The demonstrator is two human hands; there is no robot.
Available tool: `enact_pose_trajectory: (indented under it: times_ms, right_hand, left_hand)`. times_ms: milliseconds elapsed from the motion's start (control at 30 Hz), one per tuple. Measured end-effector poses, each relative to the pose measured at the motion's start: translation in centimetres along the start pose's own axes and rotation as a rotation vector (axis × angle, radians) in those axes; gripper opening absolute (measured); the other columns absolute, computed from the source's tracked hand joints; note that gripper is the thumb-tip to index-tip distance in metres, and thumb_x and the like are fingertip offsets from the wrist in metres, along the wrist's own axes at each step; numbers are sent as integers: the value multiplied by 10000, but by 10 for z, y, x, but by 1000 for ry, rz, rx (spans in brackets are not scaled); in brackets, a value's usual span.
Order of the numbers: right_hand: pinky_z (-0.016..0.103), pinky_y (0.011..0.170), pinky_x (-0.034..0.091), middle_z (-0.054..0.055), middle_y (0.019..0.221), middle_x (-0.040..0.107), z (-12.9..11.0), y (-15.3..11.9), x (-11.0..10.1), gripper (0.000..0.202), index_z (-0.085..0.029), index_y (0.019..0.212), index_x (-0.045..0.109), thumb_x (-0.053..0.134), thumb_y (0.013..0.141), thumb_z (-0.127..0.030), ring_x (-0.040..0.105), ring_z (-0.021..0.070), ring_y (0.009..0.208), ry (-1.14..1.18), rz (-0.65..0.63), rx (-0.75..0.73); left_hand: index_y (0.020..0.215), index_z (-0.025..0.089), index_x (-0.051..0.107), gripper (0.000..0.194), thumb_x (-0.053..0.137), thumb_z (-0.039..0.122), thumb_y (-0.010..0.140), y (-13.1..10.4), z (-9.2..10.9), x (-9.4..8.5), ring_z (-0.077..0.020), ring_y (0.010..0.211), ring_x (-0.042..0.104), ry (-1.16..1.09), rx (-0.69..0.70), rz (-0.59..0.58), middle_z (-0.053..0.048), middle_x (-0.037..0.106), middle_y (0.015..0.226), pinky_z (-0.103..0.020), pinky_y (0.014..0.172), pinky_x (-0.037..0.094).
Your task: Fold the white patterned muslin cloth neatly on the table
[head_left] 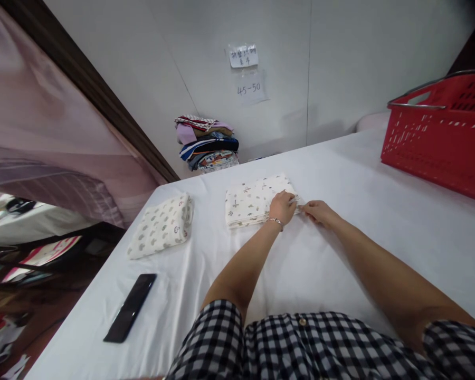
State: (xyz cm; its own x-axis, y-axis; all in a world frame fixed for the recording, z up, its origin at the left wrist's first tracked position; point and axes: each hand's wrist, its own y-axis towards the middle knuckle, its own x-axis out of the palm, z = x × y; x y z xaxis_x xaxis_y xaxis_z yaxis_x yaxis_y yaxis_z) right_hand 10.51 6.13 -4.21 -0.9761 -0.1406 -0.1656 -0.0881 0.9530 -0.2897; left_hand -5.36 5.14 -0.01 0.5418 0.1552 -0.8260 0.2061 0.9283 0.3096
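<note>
As the left hand (283,207) lies palm-down on the right end of a folded white printed cloth (248,200) near the far edge of the white-covered table (340,174), its fingers curl, their grip unclear. The right hand (320,212) reaches inward, fingertips pinching the cloth's right edge.

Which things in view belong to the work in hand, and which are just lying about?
In use:
- printed white cloth, folded flat
- left hand, on its right end
- right hand, at its right edge
- white tabletop beneath

Seemingly lying about:
- second folded cloth, possibly related
- black phone-like object
- red basket
- fabric stack
</note>
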Motion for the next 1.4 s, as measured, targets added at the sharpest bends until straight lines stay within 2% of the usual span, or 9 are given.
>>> enact_pose_trajectory:
  times_ms: [100, 367, 633, 867, 967, 1067, 1167, 1300, 1400]
  right_hand:
    - [220, 349, 185, -40, 402, 458, -1, -1, 1, 280, -184, 573, 527, 719, 639, -377, 322, 56, 349, -13, -6, -19]
    - [228, 344, 150, -35, 427, 438, -9, -6, 2, 272, -193, 518, 471, 687, 624, -318, 323, 58, 362, 177, -70, 15]
    - [190, 330, 149, -14, 530, 483, -12, -9, 2, 203, -167, 583, 497, 671, 631, -261, 377, 54, 412, 350, -143, 17]
    - [178, 320, 229, 49, 646, 598, -14, -14, 5, 112, -149, 656, 545, 628, 694, -216, 481, 80, 472, 430, -201, -14]
    - [175, 333, 285, 48, 639, 596, -16, -16, 6, 135, -146, 690, 561, 617, 740, -258, 500, 85, 485, 477, -210, -15]
    - [169, 328, 301, 33, 605, 595, -16, -16, 7, 186, -156, 747, 566, 679, 725, -302, 519, 97, 478, 465, -108, -24]
    - [162, 318, 300, 10, 549, 590, -13, -15, 8, 252, -177, 803, 559, 746, 646, -241, 531, 113, 457, 399, 30, -29]
    - [161, 316, 296, 1, 524, 587, -10, -13, 7, 277, -189, 848, 559, 721, 624, -177, 522, 115, 431, 355, 48, -30]
    - [168, 316, 296, 17, 513, 588, -8, -11, 5, 280, -189, 877, 571, 705, 633, -169, 523, 126, 434, 269, 89, -22]
  left_hand:
    - [947, 200, 615, 134, 559, 174, 829, -1, 0, 1, -180, 986, 534, 27, 34, -3, -44, 615, 990, -290, 875, 426]
    - [964, 208, 618, 142, 552, 198, 838, -6, -2, 10, -188, 982, 533, 108, 89, -87, -39, 611, 988, -305, 878, 436]
    - [967, 205, 608, 143, 551, 194, 836, -6, -3, 8, -181, 984, 531, 86, 86, -41, -41, 608, 996, -303, 883, 438]
    - [961, 197, 604, 141, 537, 196, 837, -11, -5, 11, -188, 970, 537, 144, 106, -64, -47, 605, 993, -309, 856, 446]
    - [1006, 197, 594, 174, 521, 202, 848, -13, -1, 10, -189, 989, 532, 211, 129, -79, -45, 599, 1011, -316, 867, 440]
    - [1036, 190, 592, 195, 498, 222, 867, -15, 3, 10, -198, 996, 531, 283, 188, -111, -52, 598, 1019, -327, 857, 434]
    - [1084, 186, 590, 236, 474, 208, 879, -19, 4, 14, -195, 1002, 530, 300, 235, -121, -49, 606, 1019, -323, 853, 426]
    - [1128, 195, 584, 269, 466, 199, 886, -28, -3, 12, -190, 1049, 515, 285, 256, -107, -43, 601, 1115, -329, 879, 409]
    - [1116, 205, 596, 264, 460, 185, 891, -40, -18, 0, -192, 1085, 508, 311, 229, -116, -43, 596, 1166, -341, 904, 393]
